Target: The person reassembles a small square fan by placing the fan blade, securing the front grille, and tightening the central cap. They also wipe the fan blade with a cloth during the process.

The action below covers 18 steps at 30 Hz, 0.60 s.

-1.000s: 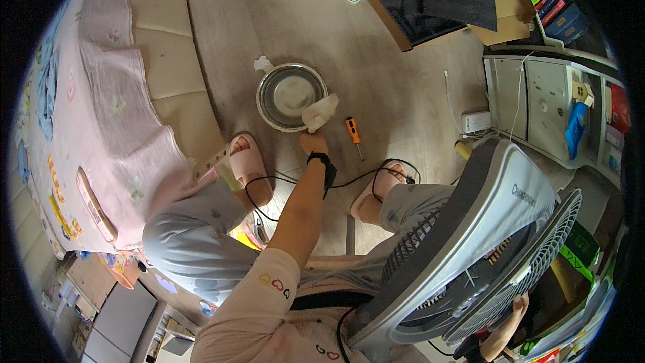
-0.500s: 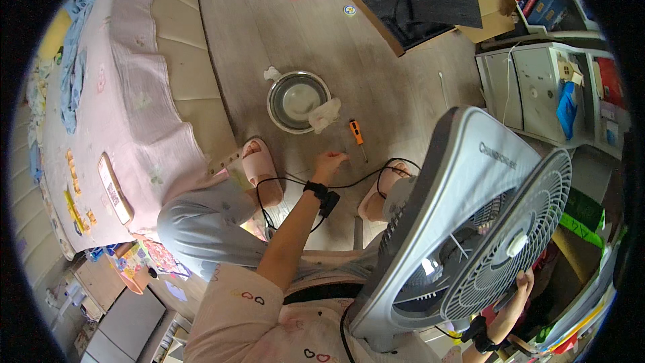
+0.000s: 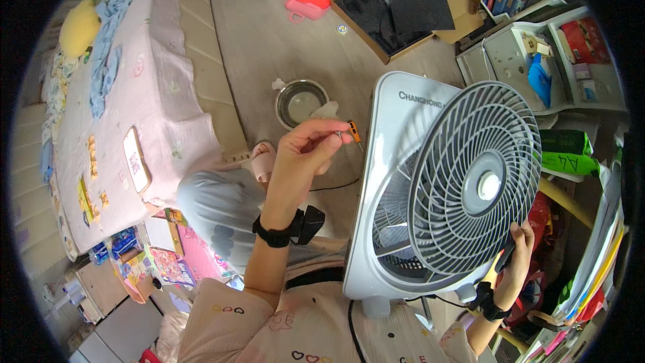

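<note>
Pinching hand: the left hand [image 3: 302,151] was to the left of the fan housing [image 3: 390,131] and apart from it in the view, thumb and forefinger closed on what looked like a small metallic piece [image 3: 338,134], too small to identify.
Gripping hand: the right hand [image 3: 519,249] was at the fan housing's right side, fingers curled around the lower right rim of the round grille [image 3: 474,185].
Round grille: it stood in front of the fan housing, tilted and overhanging its right edge; a gap along the left side showed the interior.
Nearer hand: the right one, touching the grille; the left was across the fan housing, on the opposite side.
Long axis: the fan housing ran away from the person's torso, its feet nearest the body, its top edge farthest out.
Orange screwdriver [image 3: 354,132]: it lay left of the fan housing, apparently on the floor beyond the left fingertips, shaft toward the person.
Metal bowl [image 3: 283,97]: it sat on the floor, farther left of the fan housing than the screwdriver.
</note>
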Each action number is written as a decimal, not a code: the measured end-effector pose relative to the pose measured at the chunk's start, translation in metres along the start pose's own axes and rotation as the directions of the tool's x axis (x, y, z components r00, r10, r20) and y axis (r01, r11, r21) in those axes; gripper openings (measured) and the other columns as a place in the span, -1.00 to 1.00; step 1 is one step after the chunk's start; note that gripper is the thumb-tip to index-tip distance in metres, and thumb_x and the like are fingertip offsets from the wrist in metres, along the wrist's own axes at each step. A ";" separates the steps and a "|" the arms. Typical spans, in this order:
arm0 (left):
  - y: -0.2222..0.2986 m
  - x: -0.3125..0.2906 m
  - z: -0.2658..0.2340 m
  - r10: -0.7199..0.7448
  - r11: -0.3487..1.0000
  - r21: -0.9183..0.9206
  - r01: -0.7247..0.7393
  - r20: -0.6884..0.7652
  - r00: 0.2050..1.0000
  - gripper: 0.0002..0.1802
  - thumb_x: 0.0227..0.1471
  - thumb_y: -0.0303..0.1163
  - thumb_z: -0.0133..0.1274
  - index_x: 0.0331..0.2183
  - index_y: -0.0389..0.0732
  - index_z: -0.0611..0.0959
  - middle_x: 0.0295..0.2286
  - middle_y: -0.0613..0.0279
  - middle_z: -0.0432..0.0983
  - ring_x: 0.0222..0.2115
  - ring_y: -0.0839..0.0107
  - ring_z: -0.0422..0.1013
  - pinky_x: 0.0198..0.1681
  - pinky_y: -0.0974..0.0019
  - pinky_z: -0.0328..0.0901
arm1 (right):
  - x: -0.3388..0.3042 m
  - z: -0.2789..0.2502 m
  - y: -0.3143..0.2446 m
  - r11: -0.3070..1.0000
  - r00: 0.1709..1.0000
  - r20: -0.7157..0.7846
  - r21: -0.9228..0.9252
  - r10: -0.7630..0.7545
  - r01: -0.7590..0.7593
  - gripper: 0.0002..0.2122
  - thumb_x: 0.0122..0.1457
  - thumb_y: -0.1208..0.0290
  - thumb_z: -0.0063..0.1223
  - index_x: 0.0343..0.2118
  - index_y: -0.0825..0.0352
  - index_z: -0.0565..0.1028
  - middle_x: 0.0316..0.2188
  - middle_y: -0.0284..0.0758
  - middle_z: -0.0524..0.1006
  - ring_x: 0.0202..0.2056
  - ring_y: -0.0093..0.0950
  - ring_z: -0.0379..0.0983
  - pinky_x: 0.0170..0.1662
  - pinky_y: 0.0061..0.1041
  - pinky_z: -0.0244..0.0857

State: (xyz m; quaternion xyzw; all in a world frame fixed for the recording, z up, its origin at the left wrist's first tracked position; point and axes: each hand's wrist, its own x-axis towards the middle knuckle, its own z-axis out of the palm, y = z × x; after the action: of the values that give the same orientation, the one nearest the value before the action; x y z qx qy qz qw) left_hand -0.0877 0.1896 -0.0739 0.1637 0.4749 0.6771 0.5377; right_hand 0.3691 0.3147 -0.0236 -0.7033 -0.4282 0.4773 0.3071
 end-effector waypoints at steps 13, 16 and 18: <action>0.044 -0.064 0.102 0.096 0.983 0.113 -0.144 0.351 0.932 -0.84 0.08 -0.68 0.14 -0.24 -0.34 0.62 -0.29 0.14 0.63 -0.20 0.35 0.59 -0.13 0.45 0.44 | -0.009 0.020 -0.026 0.995 0.935 0.343 -0.018 -0.089 0.101 -0.68 0.16 0.39 0.07 -0.12 0.54 0.55 0.02 -0.32 0.48 0.03 -0.46 0.36 0.18 -0.52 0.05; 0.046 -0.070 0.107 0.086 0.977 0.157 -0.144 0.331 0.940 -0.86 0.09 -0.63 0.16 -0.26 -0.30 0.58 -0.31 0.14 0.62 -0.23 0.35 0.59 -0.13 0.39 0.44 | -0.014 0.024 -0.030 0.990 0.934 0.329 0.018 -0.141 0.143 -0.71 0.17 0.37 0.08 -0.15 0.50 0.56 -0.08 -0.39 0.51 -0.04 -0.55 0.37 0.12 -0.59 0.09; 0.045 -0.073 0.110 0.093 0.975 0.163 -0.153 0.330 0.939 -0.87 0.10 -0.59 0.17 -0.27 -0.27 0.57 -0.33 0.17 0.62 -0.24 0.38 0.59 -0.14 0.39 0.43 | -0.015 0.025 -0.031 0.989 0.934 0.325 0.033 -0.149 0.146 -0.72 0.17 0.36 0.10 -0.17 0.48 0.56 -0.13 -0.43 0.51 -0.08 -0.58 0.37 0.09 -0.60 0.09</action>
State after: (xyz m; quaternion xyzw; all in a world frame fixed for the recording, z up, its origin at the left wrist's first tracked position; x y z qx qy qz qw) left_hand -0.0061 0.1781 0.0384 0.3506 0.4315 0.6264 0.5464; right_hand 0.3338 0.3151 -0.0003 -0.5790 -0.5225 0.5648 0.2698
